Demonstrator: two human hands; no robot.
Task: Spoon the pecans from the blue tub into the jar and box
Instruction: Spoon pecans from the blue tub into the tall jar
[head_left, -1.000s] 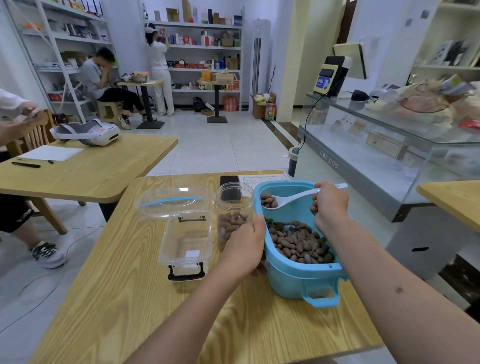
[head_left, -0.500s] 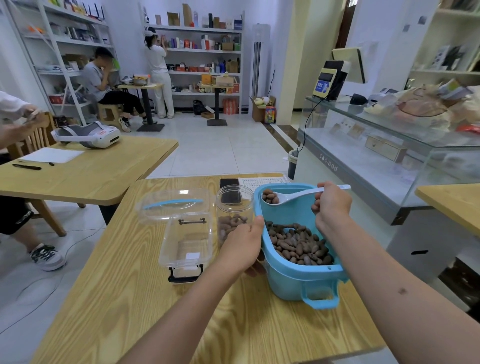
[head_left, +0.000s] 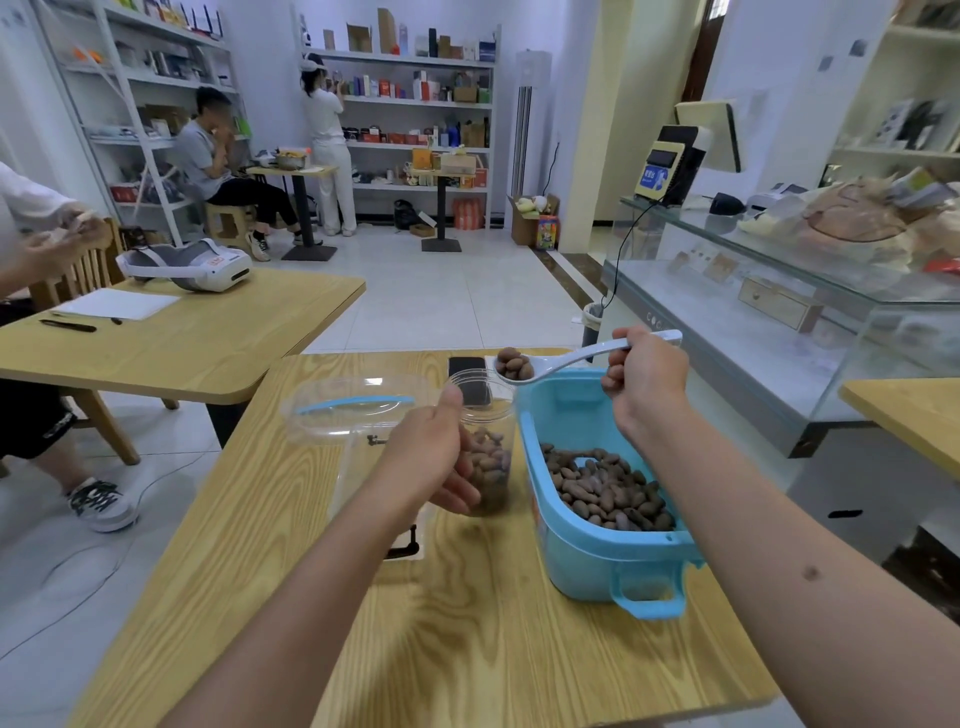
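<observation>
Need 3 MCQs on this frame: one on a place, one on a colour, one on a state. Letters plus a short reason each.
1. Where is the loaded spoon?
A. above the jar's mouth
B. deep in the tub
C. flat on the table

2. What colour is the tub?
A. red
B. blue
C. black

3. What state is the jar in?
A. empty
B. capped
C. open, partly filled with pecans

Answers:
1 A: the right hand holds the spoon's bowl raised over the jar's rim.
2 B: its walls and handle are light blue.
3 C: no lid is on it and pecans fill the lower part, with the left hand in a grip around it.
</observation>
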